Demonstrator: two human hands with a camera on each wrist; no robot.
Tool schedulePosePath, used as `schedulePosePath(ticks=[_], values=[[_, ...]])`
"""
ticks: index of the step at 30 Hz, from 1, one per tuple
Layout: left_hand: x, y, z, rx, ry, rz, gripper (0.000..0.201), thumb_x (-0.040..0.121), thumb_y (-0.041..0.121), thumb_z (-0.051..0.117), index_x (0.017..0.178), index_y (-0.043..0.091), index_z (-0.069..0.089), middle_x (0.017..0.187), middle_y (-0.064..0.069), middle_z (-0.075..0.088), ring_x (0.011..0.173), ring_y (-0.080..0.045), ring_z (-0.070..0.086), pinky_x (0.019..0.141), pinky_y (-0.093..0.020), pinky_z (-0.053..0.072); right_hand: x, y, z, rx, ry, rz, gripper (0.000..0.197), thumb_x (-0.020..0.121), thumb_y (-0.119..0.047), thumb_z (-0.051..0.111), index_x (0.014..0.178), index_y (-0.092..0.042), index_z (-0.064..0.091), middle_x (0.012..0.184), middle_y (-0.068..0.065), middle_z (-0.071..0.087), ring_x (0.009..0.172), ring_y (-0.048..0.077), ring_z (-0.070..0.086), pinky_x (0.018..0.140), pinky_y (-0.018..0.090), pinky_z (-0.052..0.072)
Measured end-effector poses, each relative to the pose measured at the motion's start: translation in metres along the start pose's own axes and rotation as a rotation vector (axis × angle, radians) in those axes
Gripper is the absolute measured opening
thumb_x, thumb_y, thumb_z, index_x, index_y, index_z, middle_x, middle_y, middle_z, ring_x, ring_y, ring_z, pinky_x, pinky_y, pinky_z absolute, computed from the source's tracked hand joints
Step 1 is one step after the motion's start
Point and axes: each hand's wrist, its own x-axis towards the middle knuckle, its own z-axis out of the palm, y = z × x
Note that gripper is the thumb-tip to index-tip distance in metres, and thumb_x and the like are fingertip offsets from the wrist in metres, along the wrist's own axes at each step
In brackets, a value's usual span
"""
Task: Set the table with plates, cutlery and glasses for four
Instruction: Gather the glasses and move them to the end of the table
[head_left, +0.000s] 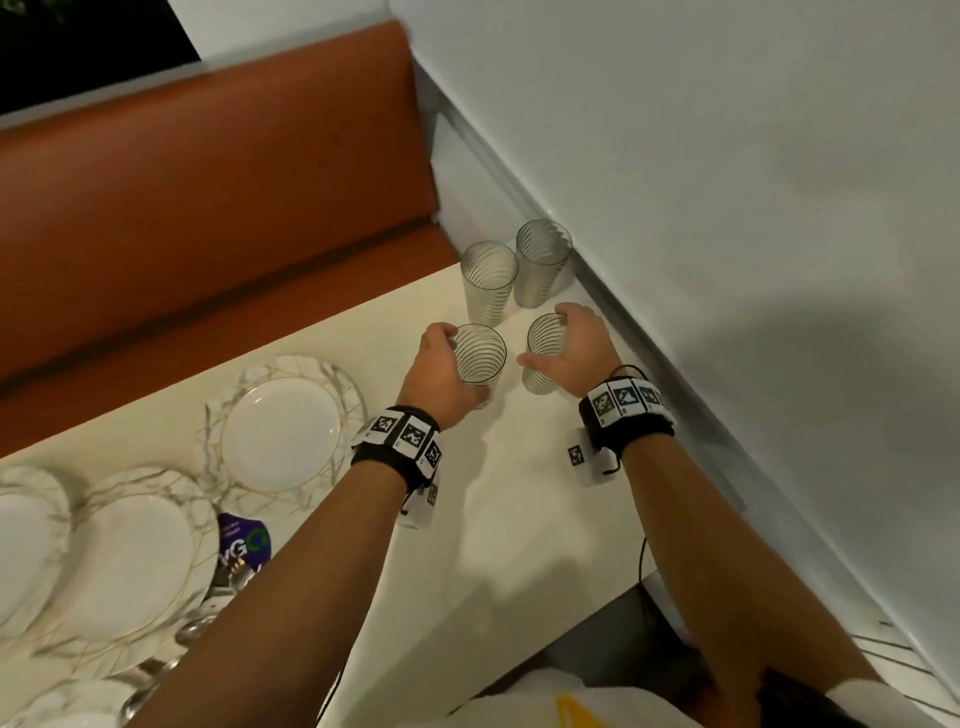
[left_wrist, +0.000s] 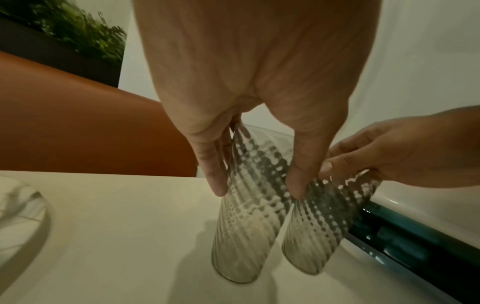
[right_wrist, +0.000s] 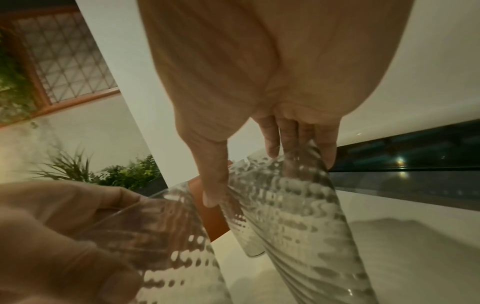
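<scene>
Your left hand (head_left: 441, 371) grips one ribbed glass (head_left: 479, 358) and your right hand (head_left: 576, 348) grips another (head_left: 543, 353), both at the table's (head_left: 519, 493) far right corner. Lift straight up, keeping them apart and clear of the two glasses behind (head_left: 488, 280).

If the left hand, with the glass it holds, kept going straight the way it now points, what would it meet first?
Most likely the nearer free glass. The left hand grips a ribbed glass and points up the table toward that one, with a second free glass beside it by the wall. Depth is uncertain, so it might pass alongside.
</scene>
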Motion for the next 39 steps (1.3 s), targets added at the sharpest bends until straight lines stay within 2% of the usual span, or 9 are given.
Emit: schedulePosePath(ticks=[4, 8, 10, 12, 15, 20, 26, 35, 39], values=[[0.010, 0.009, 0.015, 0.020, 0.009, 0.016, 0.096, 0.070, 0.024, 0.094, 0.145, 0.013, 0.035, 0.143, -0.007, 0.049, 0.120, -0.026, 0.058, 0.096, -0.036, 0.052, 0.020, 0.008, -0.011, 0.047, 0.018, -0.007, 0.095, 0.069, -0.054, 0.085, 0.142, -0.008, 0.045, 0.140, 0.015, 0.050, 0.130, 0.031, 0.047, 0.108, 0.048, 0.042], [0.013, 0.015, 0.021, 0.037, -0.003, 0.040, 0.106, 0.070, 0.035, 0.094, 0.151, 0.013, 0.029, 0.150, -0.008, 0.041, 0.131, -0.027, 0.053, 0.104, -0.041, 0.050, 0.025, 0.017, -0.011, 0.087, 0.132, -0.046, 0.105, 0.065, -0.073, 0.069, 0.141, -0.004, 0.045, 0.132, 0.019, 0.054, 0.121, 0.035, 0.051, 0.101, 0.049, 0.045], [0.011, 0.016, 0.023, -0.017, -0.003, 0.000, 0.118, 0.070, 0.047, 0.093, 0.157, 0.011, 0.022, 0.156, -0.008, 0.032, 0.139, -0.022, 0.045, 0.112, -0.041, 0.045, 0.022, 0.020, -0.013, 0.102, 0.200, -0.022, 0.103, 0.066, -0.069, 0.072, 0.140, -0.003, 0.044, 0.129, 0.019, 0.055, 0.116, 0.037, 0.051, 0.098, 0.049, 0.046], [0.008, 0.016, 0.025, -0.137, 0.037, -0.105, 0.124, 0.069, 0.059, 0.089, 0.159, 0.010, 0.019, 0.159, -0.010, 0.029, 0.140, -0.024, 0.044, 0.114, -0.042, 0.044, 0.017, 0.021, -0.016, 0.120, 0.218, 0.039, 0.103, 0.065, -0.062, 0.079, 0.141, -0.004, 0.042, 0.134, 0.018, 0.051, 0.121, 0.037, 0.047, 0.102, 0.048, 0.044], [0.006, 0.015, 0.032, -0.273, 0.109, -0.238, 0.121, 0.062, 0.072, 0.086, 0.152, 0.011, 0.032, 0.150, -0.010, 0.044, 0.132, -0.027, 0.055, 0.109, -0.045, 0.050, 0.014, 0.023, -0.011, 0.199, 0.200, 0.139, 0.100, 0.063, -0.047, 0.089, 0.139, -0.003, 0.043, 0.136, 0.016, 0.048, 0.125, 0.035, 0.046, 0.107, 0.047, 0.042], [0.014, 0.026, 0.044, -0.298, 0.170, -0.245, 0.094, 0.066, 0.061, 0.090, 0.135, 0.012, 0.049, 0.128, -0.002, 0.061, 0.112, -0.021, 0.065, 0.095, -0.036, 0.055, 0.025, 0.026, -0.002, 0.310, 0.208, 0.184, 0.093, 0.060, -0.044, 0.092, 0.131, -0.006, 0.047, 0.131, 0.013, 0.051, 0.118, 0.032, 0.054, 0.097, 0.046, 0.051], [0.025, 0.048, 0.057, -0.320, 0.227, -0.216, 0.087, 0.075, 0.054, 0.086, 0.139, 0.009, 0.048, 0.130, -0.007, 0.063, 0.110, -0.021, 0.063, 0.091, -0.030, 0.053, 0.046, 0.033, -0.008, 0.310, 0.233, 0.214, 0.092, 0.058, -0.049, 0.088, 0.130, -0.009, 0.048, 0.129, 0.012, 0.053, 0.114, 0.032, 0.057, 0.094, 0.048, 0.053], [0.032, 0.054, 0.060, -0.299, 0.185, -0.198, 0.098, 0.076, 0.061, 0.083, 0.147, 0.006, 0.041, 0.142, -0.014, 0.059, 0.127, -0.028, 0.059, 0.104, -0.038, 0.051, 0.052, 0.034, -0.011, 0.278, 0.210, 0.176, 0.095, 0.068, -0.050, 0.087, 0.142, -0.009, 0.043, 0.138, 0.013, 0.051, 0.127, 0.031, 0.052, 0.104, 0.044, 0.047], [0.023, 0.050, 0.049, -0.285, 0.065, -0.190, 0.118, 0.076, 0.069, 0.078, 0.160, 0.008, 0.023, 0.161, -0.015, 0.038, 0.146, -0.031, 0.043, 0.116, -0.044, 0.040, 0.045, 0.032, -0.013, 0.247, 0.192, 0.170, 0.103, 0.073, -0.054, 0.081, 0.151, -0.007, 0.033, 0.147, 0.017, 0.045, 0.136, 0.036, 0.044, 0.110, 0.049, 0.041]])
